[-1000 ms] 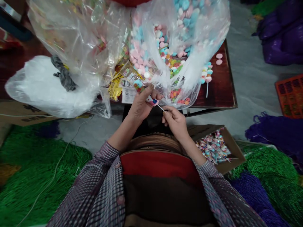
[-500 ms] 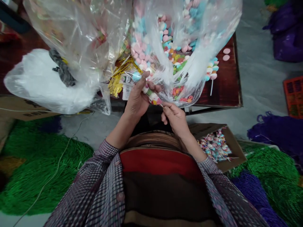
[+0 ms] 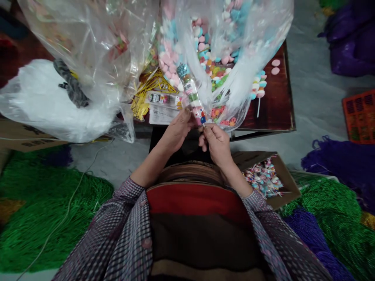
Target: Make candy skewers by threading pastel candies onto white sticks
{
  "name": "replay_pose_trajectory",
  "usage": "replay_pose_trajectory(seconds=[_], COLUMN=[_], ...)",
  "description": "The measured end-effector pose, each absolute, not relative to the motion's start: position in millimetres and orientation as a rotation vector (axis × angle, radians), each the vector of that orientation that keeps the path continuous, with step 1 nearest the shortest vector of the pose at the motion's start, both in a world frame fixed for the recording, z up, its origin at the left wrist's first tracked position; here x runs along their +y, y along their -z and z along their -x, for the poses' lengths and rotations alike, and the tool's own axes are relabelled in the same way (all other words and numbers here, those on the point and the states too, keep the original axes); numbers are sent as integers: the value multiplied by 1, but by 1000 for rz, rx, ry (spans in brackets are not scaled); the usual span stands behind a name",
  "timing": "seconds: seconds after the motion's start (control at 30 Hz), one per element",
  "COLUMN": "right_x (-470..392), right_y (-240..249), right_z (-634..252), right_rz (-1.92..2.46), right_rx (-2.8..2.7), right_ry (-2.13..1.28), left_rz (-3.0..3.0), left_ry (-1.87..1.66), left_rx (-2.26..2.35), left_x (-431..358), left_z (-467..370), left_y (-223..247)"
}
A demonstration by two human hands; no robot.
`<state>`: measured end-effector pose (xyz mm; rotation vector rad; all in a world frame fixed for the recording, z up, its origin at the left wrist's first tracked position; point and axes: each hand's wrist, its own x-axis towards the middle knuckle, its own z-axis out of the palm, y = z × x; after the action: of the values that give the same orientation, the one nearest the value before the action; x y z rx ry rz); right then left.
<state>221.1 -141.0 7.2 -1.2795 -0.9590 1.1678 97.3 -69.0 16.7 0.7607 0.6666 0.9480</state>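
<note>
A candy stick in a clear printed wrapper (image 3: 191, 95) stands out above both hands, tilted a little to the left. My left hand (image 3: 177, 130) is closed on the lower left side of the wrapper, with its thumb in front. My right hand (image 3: 216, 142) pinches the white stick at the bottom end. Behind the candy stick lie open clear bags of pink, white and blue candies (image 3: 170, 58). Flat printed wrappers (image 3: 164, 99) and gold twist ties (image 3: 140, 103) lie to the left of it.
An unwrapped candy stick (image 3: 259, 86) and two pink candies (image 3: 275, 66) lie on the dark table (image 3: 278, 113). A white bag (image 3: 43, 105) sits at the left. Below right is a cardboard box (image 3: 288, 187) of wrapped candies. Green cords (image 3: 58, 207) lie on the floor.
The candy stick now stands more upright, its printed wrapper in full view. My left hand has moved down and right to its lower end. My right hand still pinches the stick.
</note>
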Motion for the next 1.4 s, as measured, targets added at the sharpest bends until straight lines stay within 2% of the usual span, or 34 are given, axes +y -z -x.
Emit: replay_pose_trajectory(seconds=[0.2,0.37,0.47,0.77,1.1,1.3,1.4], right_x=[-143,-142,-140,-143,-142,-148,-149], right_y=[-5,-10,-12,-13,-13,-19,-18], right_z=[-220,-217,-217,-216,-214,-224,-224], right_rz=[1315,1400,1390,1427,1383,1401,1403], right_rx=[-963,-1008,-1046,-1101,-1032,-1182,-1264], right_ry=[-1157,-995,-967,-942,-1054,-1069,-1124], left_rz=[-1093,-1313,-1342,-795,-791,-626,-612], left_ry=[-949,-912,-870,-902,-827,-1157,-1194], left_rx=[724,914,871,598,650,692,752], left_x=[-69,-69,-68,-59,-71,-42,-34], left_z=[-92,-91,-87,-90,-102,-79,-79], left_y=[-10,-18,-19,-27,-25,-52,-56])
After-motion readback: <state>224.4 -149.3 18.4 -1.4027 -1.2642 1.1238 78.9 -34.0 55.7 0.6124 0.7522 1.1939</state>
